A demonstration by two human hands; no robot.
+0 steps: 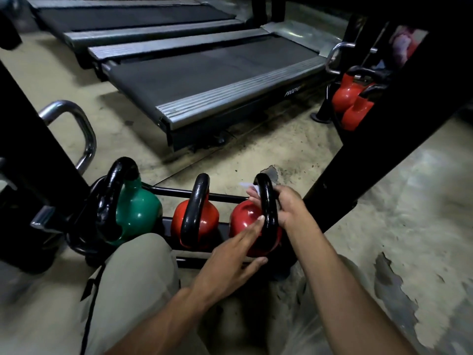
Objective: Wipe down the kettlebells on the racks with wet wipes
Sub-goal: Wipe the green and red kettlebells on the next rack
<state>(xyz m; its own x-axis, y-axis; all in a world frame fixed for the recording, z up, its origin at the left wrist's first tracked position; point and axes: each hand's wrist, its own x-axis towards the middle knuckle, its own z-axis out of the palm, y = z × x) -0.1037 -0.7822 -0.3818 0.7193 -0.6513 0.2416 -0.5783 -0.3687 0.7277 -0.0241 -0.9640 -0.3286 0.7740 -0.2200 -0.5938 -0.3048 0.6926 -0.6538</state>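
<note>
Left hand [230, 254] lies flat and straight-fingered against the right red kettlebell [245, 219] in the lower middle of the frame. Its fingertips touch the foot of the black handle [267, 201] and its thumb sits under the bell. Right hand [288, 208] curls round that handle from the right, fingers pressing a white wipe [247, 187] to the handle's far side; only a corner of the wipe shows.

At the left edge a chrome loop [76, 129] juts out beside a black post. Along the low rack [176, 192] stand a green kettlebell [139, 208], a middle red kettlebell [198, 219], then the gripped one, all upright with black handles, just beside each other. Knees in pale trousers fill the bottom of the frame. Treadmills [204, 73] lie across the upper left and middle, on a worn floor [384, 226]. At the upper right, beside another black post, two more red kettlebells [349, 98] sit touching.
</note>
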